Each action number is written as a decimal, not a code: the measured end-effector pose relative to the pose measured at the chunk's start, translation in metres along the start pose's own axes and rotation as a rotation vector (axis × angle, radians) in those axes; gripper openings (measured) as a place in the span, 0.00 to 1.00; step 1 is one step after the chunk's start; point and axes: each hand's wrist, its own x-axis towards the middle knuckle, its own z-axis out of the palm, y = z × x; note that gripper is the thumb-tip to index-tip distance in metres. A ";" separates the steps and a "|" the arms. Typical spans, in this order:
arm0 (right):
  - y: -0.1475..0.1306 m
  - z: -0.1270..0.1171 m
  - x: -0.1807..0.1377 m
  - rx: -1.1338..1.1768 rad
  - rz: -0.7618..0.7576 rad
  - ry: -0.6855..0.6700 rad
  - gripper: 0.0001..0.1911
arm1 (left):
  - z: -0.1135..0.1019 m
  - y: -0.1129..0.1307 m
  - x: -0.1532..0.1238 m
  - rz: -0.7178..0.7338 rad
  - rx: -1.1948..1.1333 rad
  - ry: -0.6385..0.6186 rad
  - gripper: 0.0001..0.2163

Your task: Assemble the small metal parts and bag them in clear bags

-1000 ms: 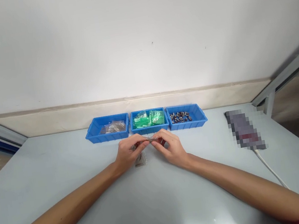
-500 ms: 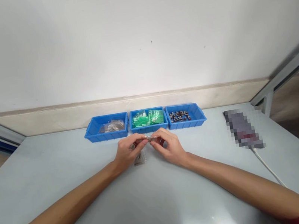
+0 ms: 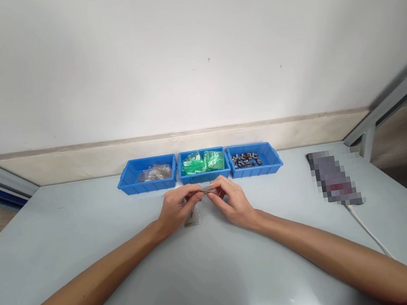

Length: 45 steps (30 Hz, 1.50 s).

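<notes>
Between my two hands is a small clear plastic bag (image 3: 207, 189), pinched at its edges by both sets of fingertips. My left hand (image 3: 178, 207) is closed on its left side, thumb against the forefinger. On the other side my right hand (image 3: 231, 200) grips it the same way. The fingers cover much of the bag, and I cannot make out its contents. Beneath my left hand, another clear bag (image 3: 192, 219) with something dark in it lies on the table, partly hidden.
Three blue trays stand along the wall: the left tray (image 3: 127, 186) has clear bags, the middle tray (image 3: 204, 176) green packets, the right tray (image 3: 272, 162) small metal parts. A blurred-out dark object (image 3: 333, 178) with a white cable (image 3: 368, 232) lies on the table's right.
The bag between my fingertips has turned a little and shows a flatter, paler face. Both hands stay almost in place, and the whole view has shifted slightly.
</notes>
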 end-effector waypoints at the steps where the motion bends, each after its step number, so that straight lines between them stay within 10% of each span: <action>1: 0.000 0.000 0.000 -0.001 -0.001 -0.005 0.04 | 0.000 0.000 0.000 -0.003 0.004 -0.003 0.10; 35: -0.003 -0.002 0.001 -0.025 -0.011 0.043 0.08 | -0.001 0.006 0.002 -0.054 0.013 0.048 0.09; 41: -0.003 -0.002 0.001 -0.053 0.011 0.057 0.10 | -0.055 0.022 0.038 -0.199 0.125 0.318 0.12; 45: -0.003 -0.002 0.002 -0.042 0.000 0.038 0.09 | -0.094 0.000 0.059 -0.336 0.364 0.178 0.14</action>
